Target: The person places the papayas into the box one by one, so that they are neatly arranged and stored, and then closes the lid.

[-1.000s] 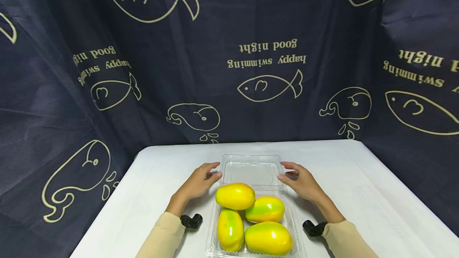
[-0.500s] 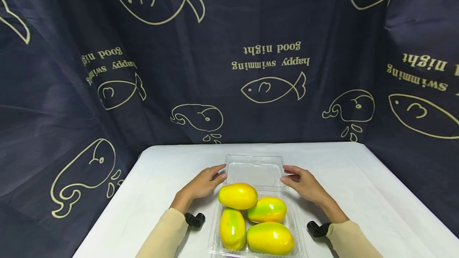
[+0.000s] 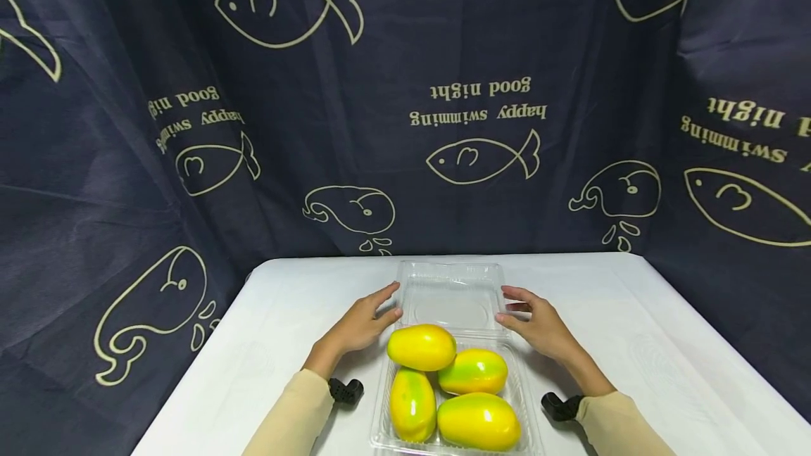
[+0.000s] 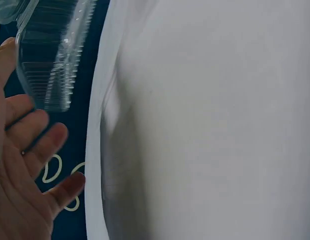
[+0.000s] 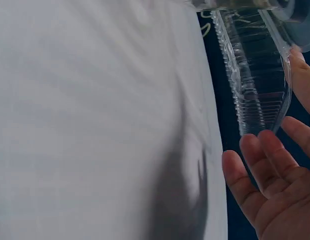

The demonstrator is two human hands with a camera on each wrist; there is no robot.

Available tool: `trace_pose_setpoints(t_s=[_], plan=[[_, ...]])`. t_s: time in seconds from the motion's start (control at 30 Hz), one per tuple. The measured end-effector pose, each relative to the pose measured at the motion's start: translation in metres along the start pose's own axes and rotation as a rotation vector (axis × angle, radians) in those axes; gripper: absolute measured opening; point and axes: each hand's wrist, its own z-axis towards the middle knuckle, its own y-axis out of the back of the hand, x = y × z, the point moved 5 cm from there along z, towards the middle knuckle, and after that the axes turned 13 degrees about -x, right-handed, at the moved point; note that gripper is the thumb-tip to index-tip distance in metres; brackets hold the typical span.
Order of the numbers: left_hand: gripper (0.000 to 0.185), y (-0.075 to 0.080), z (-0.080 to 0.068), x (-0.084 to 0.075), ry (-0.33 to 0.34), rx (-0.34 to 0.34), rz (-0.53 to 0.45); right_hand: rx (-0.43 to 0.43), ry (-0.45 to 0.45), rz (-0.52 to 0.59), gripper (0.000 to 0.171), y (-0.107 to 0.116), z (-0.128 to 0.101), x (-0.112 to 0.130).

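Lid [image 3: 451, 292] apparently between both hands' grip.

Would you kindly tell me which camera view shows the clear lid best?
The head view: the whole clear lid shows there, between both hands. The left wrist and right wrist views show only its ribbed edge, close up.

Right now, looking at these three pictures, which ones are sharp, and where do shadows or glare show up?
Head view: sharp and evenly lit, soft highlights on the mangoes, the clear lid faint against the white table. Left wrist view: the left hand is soft at close range, a grey shadow on the cloth. Right wrist view: the right hand is blurred, a dark shadow beside it, the lid's ridges glinting.
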Motion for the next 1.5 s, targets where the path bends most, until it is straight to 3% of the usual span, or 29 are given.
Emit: trace_pose_setpoints(t_s=[0.3, 0.5, 0.8, 1.1, 1.3, 1.5], plan=[[0.075, 0.006, 0.003, -0.008, -0.059, -0.051, -0.006, -0.088, 0.000, 0.023, 0.069, 0.005, 0.003, 0.009], [0.077, 0.009, 0.003, -0.012, -0.054, -0.059, -0.002, -0.117, 0.014, 0.022, 0.070, 0.005, 0.004, 0.010], [0.080, 0.013, 0.002, -0.015, -0.121, -0.126, 0.006, -0.180, 0.060, 0.020, 0.074, 0.007, 0.006, 0.014], [0.085, 0.016, 0.000, -0.024, -0.114, -0.131, -0.059, -0.231, 0.084, 0.025, 0.080, 0.010, 0.003, 0.017], [0.089, 0.022, 0.002, -0.032, -0.110, -0.173, -0.106, -0.268, 0.096, 0.005, 0.082, 0.014, 0.003, 0.023], [0.089, 0.027, 0.003, -0.035, -0.059, -0.211, -0.226, -0.274, 0.067, -0.009, 0.082, 0.015, 0.002, 0.030]])
